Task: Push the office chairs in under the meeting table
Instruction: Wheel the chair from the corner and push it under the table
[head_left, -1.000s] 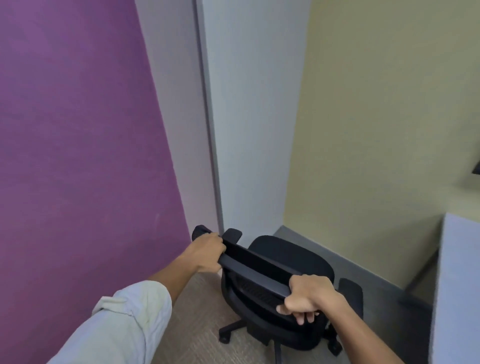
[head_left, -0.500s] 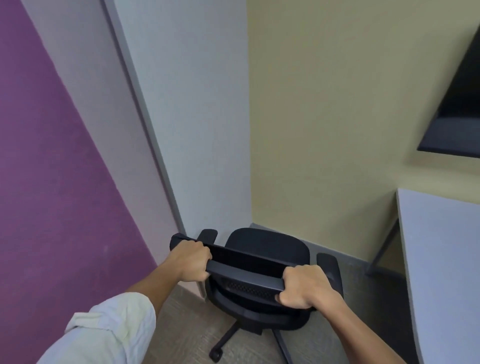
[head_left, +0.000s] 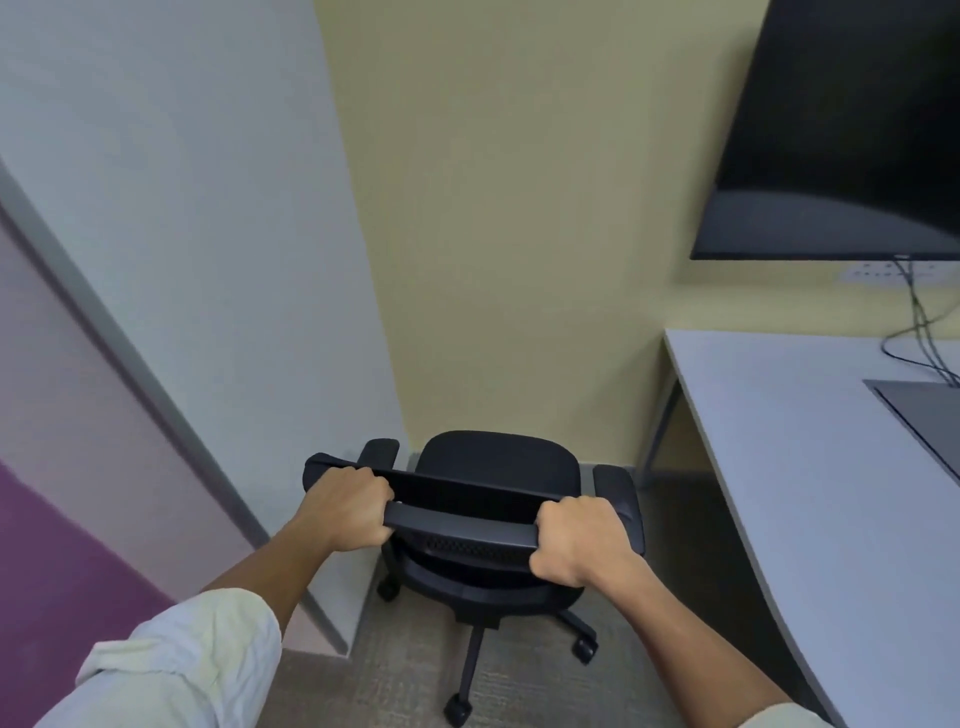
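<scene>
Your left hand, right hand clenched on office chair backrest, left of meeting table; no readable writing.

A black office chair, its seat, armrests, backrest, base and wheels all the same black, stands in a corner on grey-beige carpet with a fine woven texture. The wall behind it is pale yellow. To the left is a plain white wall panel edged by a grey strip, then a pale pink surface and a purple one at the lower left edge. The meeting table at the right is light grey, with a darker grey panel, possibly a cable hatch, near its right edge. Above hangs a black screen with dark cables. The left sleeve is off-white.
</scene>
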